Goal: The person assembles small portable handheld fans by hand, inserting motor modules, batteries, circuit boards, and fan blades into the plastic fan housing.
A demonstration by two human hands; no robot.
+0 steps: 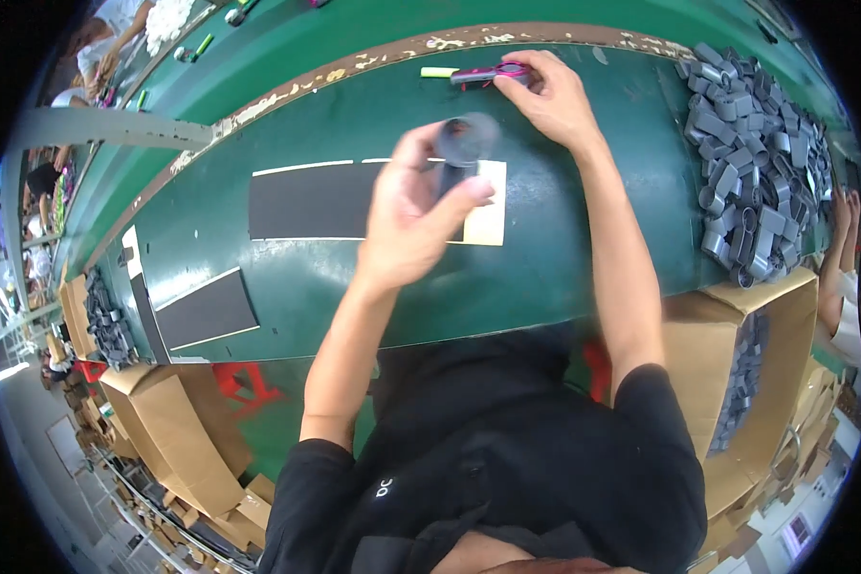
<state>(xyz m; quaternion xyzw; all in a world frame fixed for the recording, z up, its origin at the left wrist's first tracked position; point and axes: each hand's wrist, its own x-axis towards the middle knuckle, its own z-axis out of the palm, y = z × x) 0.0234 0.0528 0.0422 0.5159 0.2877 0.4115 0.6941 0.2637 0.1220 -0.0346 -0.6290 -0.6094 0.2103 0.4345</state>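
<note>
My left hand (407, 215) is closed round a grey plastic part (469, 139) with a round, ring-like end, slightly blurred. It is held above a strip of black pads on pale backing (306, 203), whose bare yellowish end (490, 206) shows beside my fingers. Farther off and to the right, my right hand (550, 96) has its thumb and fingers on a pink-and-dark hand tool (483, 75) with a loop-like end, lying near the table's far edge. At the tool's left end is a short yellow-green stick (438, 72); whether the two are joined is unclear.
Grey plastic parts (751, 153) are heaped on the table's right. An open carton (784, 335) with more stands below. At left lie another black sheet (208, 308) and a smaller grey pile (108, 320), near a carton (177, 435). A metal post (115, 132) rises beyond the far edge.
</note>
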